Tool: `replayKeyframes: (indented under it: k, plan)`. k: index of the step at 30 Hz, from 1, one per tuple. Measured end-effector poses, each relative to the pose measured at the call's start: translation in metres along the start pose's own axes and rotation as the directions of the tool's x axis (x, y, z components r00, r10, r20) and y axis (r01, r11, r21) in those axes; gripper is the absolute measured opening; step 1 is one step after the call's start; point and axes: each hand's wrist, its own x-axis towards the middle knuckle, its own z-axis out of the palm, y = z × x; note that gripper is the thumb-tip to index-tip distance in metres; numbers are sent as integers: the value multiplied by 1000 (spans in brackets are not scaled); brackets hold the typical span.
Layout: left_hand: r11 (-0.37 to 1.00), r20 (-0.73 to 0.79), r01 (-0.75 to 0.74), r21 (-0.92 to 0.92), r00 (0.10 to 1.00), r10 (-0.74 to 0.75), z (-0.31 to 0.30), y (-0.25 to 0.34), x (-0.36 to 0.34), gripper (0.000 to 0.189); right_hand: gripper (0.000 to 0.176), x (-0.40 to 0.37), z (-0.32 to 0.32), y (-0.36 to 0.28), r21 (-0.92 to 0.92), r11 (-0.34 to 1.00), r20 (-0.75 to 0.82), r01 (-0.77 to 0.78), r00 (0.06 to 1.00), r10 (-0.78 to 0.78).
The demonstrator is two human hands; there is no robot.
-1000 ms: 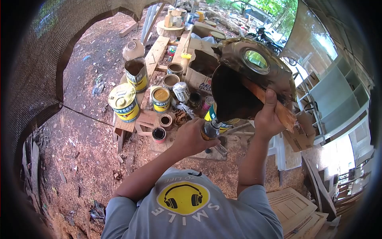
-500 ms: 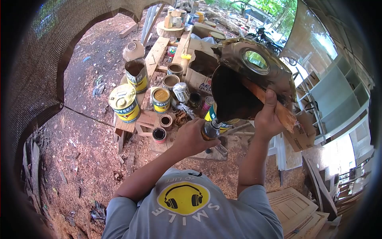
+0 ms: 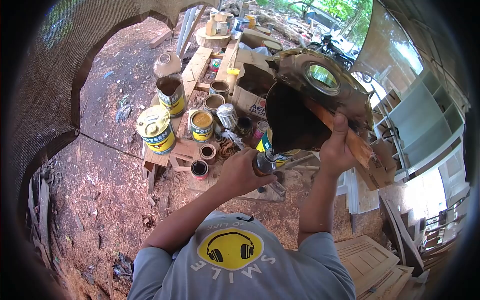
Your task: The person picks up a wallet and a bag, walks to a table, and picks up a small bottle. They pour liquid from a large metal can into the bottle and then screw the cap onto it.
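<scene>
My left hand is closed around a small glass bottle with a clear neck, held upright over the work area. My right hand grips a reddish wooden stick together with a large, dark-stained metal can. That can is tilted, its dark open mouth facing down and left, close above the bottle's neck. Any liquid between can and bottle cannot be made out.
Several paint cans stand to the left, among them a yellow-lidded can and an ochre-filled can. A cardboard box sits behind them on planks. Wooden panels lie at lower right.
</scene>
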Motion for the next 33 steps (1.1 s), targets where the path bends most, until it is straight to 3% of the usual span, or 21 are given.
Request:
replayKeyframes:
  k: [33]
  plan:
    - [1000, -30, -23, -5, 999, 22, 5, -1, -1, 63, 29, 0, -4, -3, 7, 1000, 0, -5, 1000, 5]
